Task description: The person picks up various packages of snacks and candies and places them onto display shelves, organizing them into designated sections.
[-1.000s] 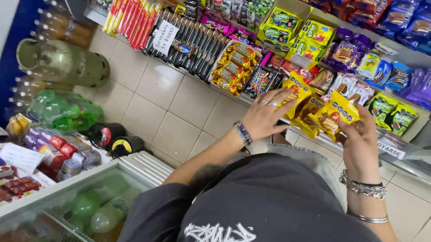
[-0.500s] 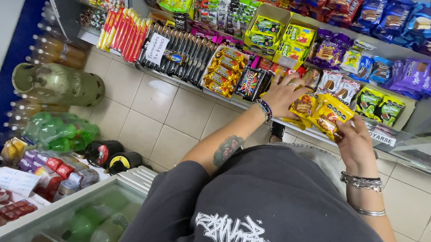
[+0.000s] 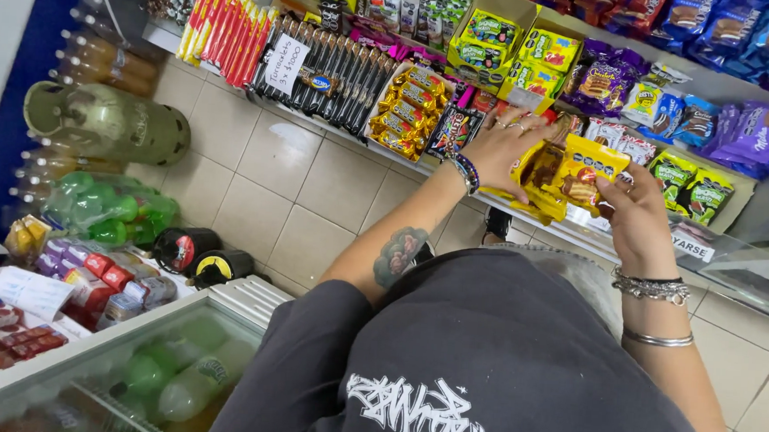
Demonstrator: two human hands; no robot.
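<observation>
Fingers (image 3: 529, 132) of both hands clasp yellow snack packets (image 3: 571, 175).

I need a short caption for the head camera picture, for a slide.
Both hands, left hand and right hand, hold yellow snack packets at a shop shelf full of sweets.

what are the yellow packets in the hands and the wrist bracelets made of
yellow snack packets: likely thin plastic film, glossy, with printed pictures and crinkled edges. Bracelets on the right hand: silvery, apparently metal, a chain band and a plain bangle. Left hand: beaded band, coloured beads, material unclear.
</observation>
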